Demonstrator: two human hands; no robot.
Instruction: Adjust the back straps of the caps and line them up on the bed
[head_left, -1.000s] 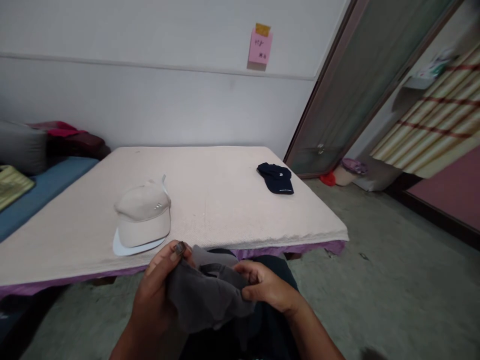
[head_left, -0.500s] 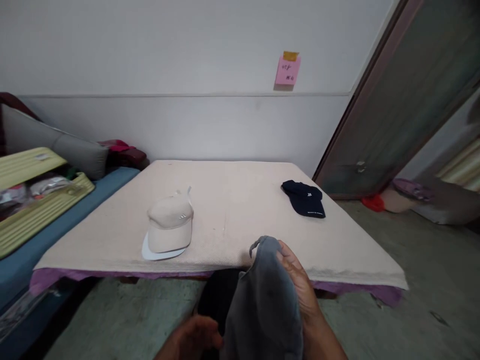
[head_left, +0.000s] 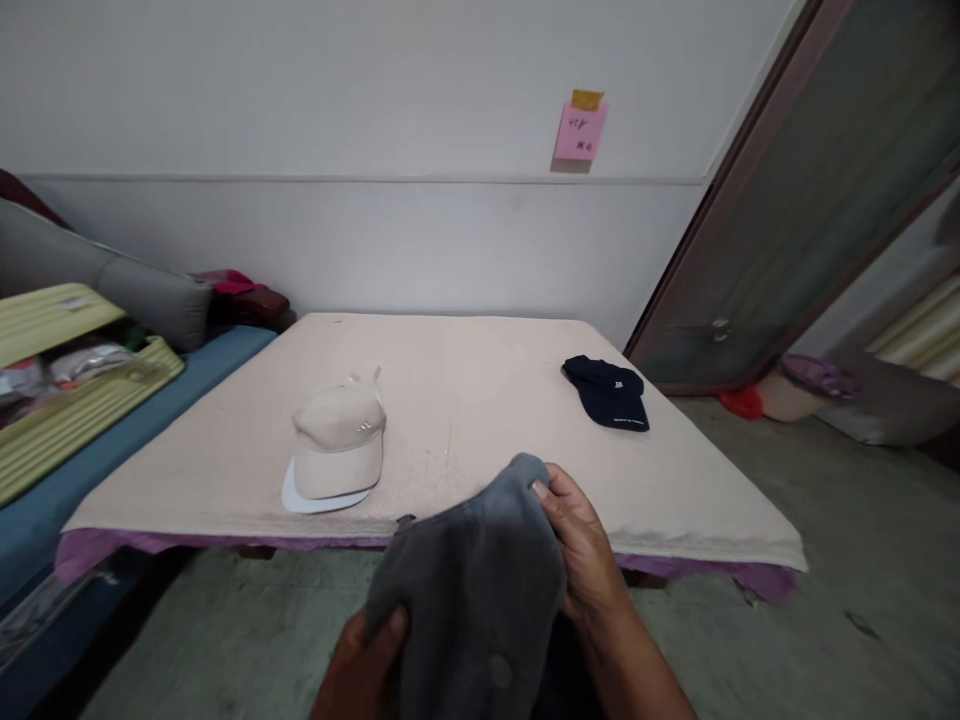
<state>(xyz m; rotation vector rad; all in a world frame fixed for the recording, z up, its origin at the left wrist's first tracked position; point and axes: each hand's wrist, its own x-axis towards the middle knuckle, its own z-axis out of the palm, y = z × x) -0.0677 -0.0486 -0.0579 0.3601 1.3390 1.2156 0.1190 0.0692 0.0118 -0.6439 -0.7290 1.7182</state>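
Observation:
A grey cloth cap (head_left: 465, 580) hangs between my two hands in front of the table's near edge. My right hand (head_left: 581, 540) pinches its upper right side, thumb on the near face. Lower down, my left hand (head_left: 367, 660) grips the cap's left side, its thumb laid over the fabric and the other fingers hidden behind it. On the left of the table sits a beige cap (head_left: 339, 440) with a pale blue-white piece (head_left: 322, 502) showing under its brim. A navy cap (head_left: 606, 392) with small white marks lies at the right, brim toward me.
The low table has a cream cover (head_left: 465, 390) over a purple cloth (head_left: 712, 575). At the left is a blue surface with a yellow ribbed case (head_left: 97, 385) and a grey cushion (head_left: 157, 300). A pink note (head_left: 580, 132) is taped to the wall.
My left hand has come up from beside the cap and taken hold of its left side. The grey cap has turned and spread out to the left, while my right hand keeps its grip.

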